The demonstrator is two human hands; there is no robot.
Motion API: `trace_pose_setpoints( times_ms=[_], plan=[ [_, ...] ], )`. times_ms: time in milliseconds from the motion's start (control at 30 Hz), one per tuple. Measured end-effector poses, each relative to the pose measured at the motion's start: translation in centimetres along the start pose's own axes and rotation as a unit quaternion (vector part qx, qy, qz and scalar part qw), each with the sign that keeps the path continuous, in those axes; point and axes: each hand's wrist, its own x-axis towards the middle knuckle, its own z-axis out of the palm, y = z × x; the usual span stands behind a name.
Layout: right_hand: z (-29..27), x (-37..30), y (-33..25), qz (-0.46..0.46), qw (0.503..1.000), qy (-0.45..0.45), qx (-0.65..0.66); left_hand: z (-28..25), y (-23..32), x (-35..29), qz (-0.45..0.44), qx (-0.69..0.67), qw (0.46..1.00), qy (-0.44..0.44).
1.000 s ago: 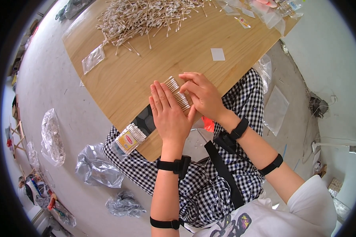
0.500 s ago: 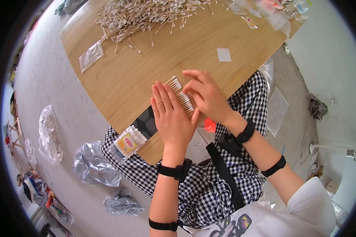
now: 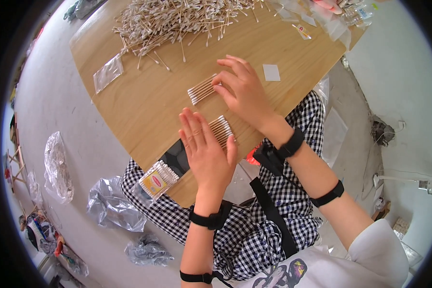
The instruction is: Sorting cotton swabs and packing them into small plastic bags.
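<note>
My left hand (image 3: 204, 153) lies nearly flat with its fingers stretched out, its edge and thumb beside a neat row of cotton swabs (image 3: 221, 128) at the table's near edge. The hand hides part of that row. Farther up, a second small group of cotton swabs (image 3: 202, 91) lies side by side, apart from the first. My right hand (image 3: 242, 89) has its thumb and bent forefinger closed at the right-hand ends of this group; the other fingers are loosely curved above. A packed bundle of cotton swabs (image 3: 159, 179) with a yellow label sits at the table's near left corner.
A big loose heap of cotton swabs (image 3: 173, 24) covers the far side of the wooden table (image 3: 144, 105). A clear plastic bag (image 3: 108, 73) lies at left, a white card (image 3: 271, 72) at right. Crumpled plastic (image 3: 115, 205) rests on the floor.
My right hand has moved away from me and slightly left, and a group of swabs now lies apart from the near row. My left hand has shifted slightly nearer to me.
</note>
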Motion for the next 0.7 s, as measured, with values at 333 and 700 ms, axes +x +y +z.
trace_pose_setpoints(
  times_ms=[333,700],
  plan=[
    [1.8,-3.1,-5.8,0.001,0.994,-0.063,-0.084,-2.9,-1.3,-2.6,-0.205,-0.486,0.825,0.203],
    [5.4,-2.8,-8.3,-0.056,0.991,-0.123,-0.014,-1.2,-1.1,-2.2,-0.224,-0.644,0.671,0.292]
  ],
)
